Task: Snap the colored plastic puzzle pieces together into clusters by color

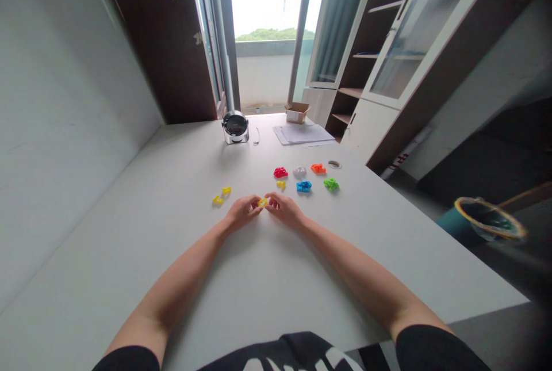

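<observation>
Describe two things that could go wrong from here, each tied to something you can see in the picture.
1. The small yellow piece held between the left hand and right hand might slip and drop.
2. The two loose yellow pieces lie near the left hand, which could knock them if it swings outward.

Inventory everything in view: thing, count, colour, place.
Plastic clusters: five, red, white, orange, blue, green, centre-right table
Loose pieces: three, yellow, two left, one by red cluster
Held piece: one, yellow, centre
Round stand-mounted object: one, black-silver, far table
Thin bent item: one, dark, beside it
Papers: several, white, far table
Cardboard box: one, brown, behind papers
Grommet: one, grey, right edge
Table: one, white, foreground
Cabinet: one, white-brown, far right
Bin: one, teal, floor right
Balcony opening: one, bright, far centre
T-shirt: one, black, bottom
Left hand, right hand: two, bare, pinching held piece
</observation>
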{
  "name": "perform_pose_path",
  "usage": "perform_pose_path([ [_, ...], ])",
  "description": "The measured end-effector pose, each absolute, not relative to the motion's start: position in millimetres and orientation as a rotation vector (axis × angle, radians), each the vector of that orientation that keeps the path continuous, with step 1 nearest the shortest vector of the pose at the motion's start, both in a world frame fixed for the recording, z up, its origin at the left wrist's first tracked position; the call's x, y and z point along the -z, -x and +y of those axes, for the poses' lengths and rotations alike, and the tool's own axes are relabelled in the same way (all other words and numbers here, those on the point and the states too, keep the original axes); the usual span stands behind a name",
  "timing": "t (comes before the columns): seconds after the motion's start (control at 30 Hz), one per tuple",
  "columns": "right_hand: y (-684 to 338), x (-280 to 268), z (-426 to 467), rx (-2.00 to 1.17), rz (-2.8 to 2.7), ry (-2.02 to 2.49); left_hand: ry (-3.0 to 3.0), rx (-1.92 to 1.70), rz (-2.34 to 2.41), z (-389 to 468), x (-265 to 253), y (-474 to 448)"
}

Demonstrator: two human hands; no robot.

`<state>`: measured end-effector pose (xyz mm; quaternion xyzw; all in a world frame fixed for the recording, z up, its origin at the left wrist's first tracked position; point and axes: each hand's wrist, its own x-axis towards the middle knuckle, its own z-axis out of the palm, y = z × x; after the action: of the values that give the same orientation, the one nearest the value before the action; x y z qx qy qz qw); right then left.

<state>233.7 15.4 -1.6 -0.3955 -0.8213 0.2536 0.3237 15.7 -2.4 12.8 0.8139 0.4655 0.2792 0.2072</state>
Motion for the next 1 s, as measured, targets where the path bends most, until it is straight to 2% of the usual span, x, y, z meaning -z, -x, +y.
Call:
perform_pose_path([
  [1.0,-232.6,8.2,17.8,-0.613,-2.169,1.035,-2.283,-0.709,1.249,-1.4,-16.2,-14.8],
])
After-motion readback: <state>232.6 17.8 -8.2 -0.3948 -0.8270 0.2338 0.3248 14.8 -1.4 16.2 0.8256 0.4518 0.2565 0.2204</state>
